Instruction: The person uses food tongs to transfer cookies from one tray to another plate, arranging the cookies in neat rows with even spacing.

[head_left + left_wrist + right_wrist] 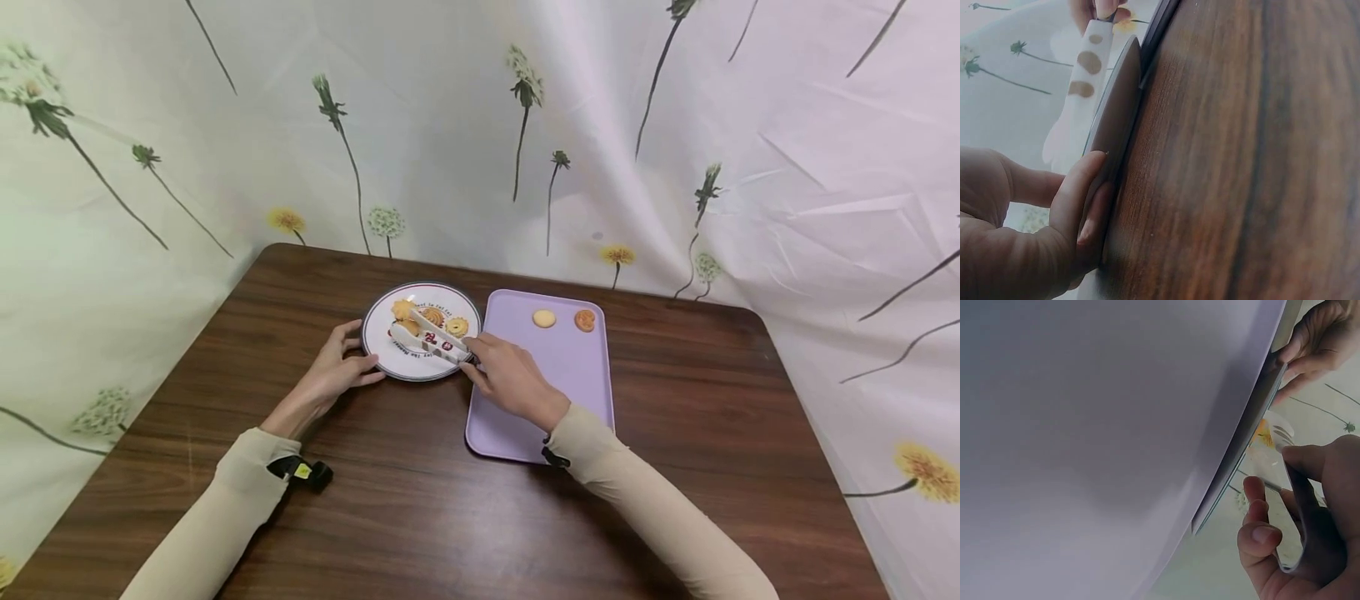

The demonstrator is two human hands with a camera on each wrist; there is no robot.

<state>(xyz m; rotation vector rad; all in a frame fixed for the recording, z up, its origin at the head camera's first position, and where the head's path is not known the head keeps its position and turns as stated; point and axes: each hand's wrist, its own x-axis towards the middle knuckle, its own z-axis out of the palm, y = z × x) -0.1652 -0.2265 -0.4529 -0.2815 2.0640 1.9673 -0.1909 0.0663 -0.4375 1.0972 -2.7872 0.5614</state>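
Left hand (pixel 336 367) curled round rim of glossy round plate (pixel 379 323); right hand (pixel 513 375) clamped on white, brown-spotted tongs (pixel 1088 74), angled over ridged cookies (pixel 457 326) on plate. Smooth lilac tray (pixel 577 375), rounded corners, just beside. Worktop (pixel 405 508) dark, streaky wood grain.

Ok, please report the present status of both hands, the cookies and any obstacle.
Left hand holds white plate by rim. Right hand grips tongs at plated cookies; whether pinching one, unclear. Two more cookies on lilac tray. No obstacle visible.
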